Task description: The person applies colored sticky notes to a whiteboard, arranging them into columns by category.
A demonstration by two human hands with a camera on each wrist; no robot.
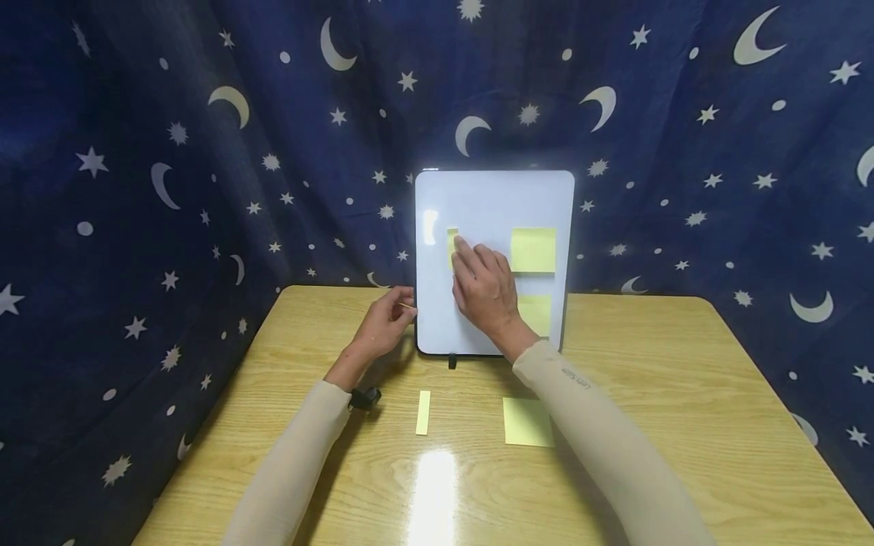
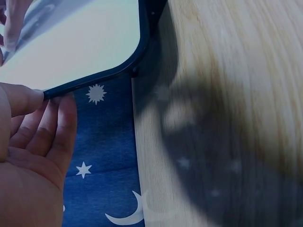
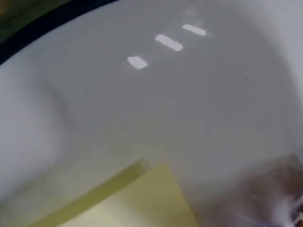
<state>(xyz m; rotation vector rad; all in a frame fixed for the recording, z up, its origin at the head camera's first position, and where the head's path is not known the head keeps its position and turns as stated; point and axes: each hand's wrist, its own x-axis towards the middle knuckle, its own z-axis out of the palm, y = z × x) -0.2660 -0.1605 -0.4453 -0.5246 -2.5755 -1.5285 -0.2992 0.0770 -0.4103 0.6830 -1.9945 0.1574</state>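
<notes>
Whiteboard [image 1: 478,199] with yellow sticky notes [image 1: 533,249]

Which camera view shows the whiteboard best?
The head view: the whiteboard appears almost whole, though the right hand covers part. The left wrist view shows one corner and the edge that the left hand grips; the right wrist view, part of its surface and rim.

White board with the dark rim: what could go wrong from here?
The white, round-cornered board with a dark rim could tip or slide if the left grip, pinching its edge, loosens. The narrow yellow paper strip at the right grip might end up crooked. The board's lower yellow paper note sits partly behind the right grip and might get brushed.
</notes>
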